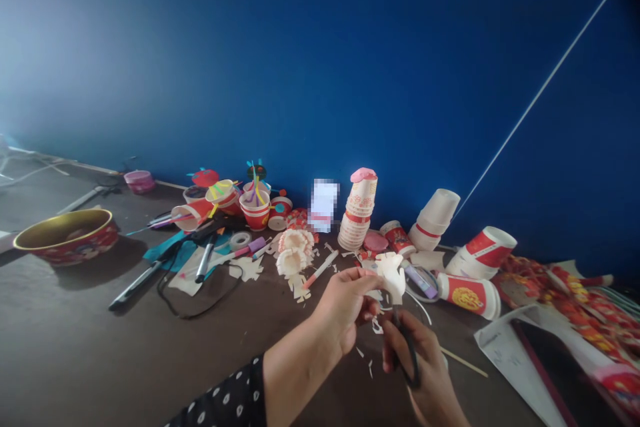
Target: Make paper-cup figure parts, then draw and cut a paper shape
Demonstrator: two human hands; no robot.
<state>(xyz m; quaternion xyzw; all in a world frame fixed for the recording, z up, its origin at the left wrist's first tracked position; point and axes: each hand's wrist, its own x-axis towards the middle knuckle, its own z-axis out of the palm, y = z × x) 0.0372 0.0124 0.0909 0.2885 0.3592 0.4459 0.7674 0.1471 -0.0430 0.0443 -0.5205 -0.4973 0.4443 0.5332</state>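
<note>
My left hand pinches a white paper cutout with a notched, scalloped edge. In my right hand is a pair of scissors with dark handles, fingers closed round them. The blades point up at the lower edge of the paper; whether they are parted cannot be seen. Small white scraps lie on the table under my hands. Just beyond my left hand, ruffled white paper cup pieces with cut edges sit beside an orange and white marker.
Behind stand stacked paper cups, with more red and white cups at right. A phone lies on papers at front right. Pens, a tape roll and a red-gold bowl are at left. A blue partition closes the back.
</note>
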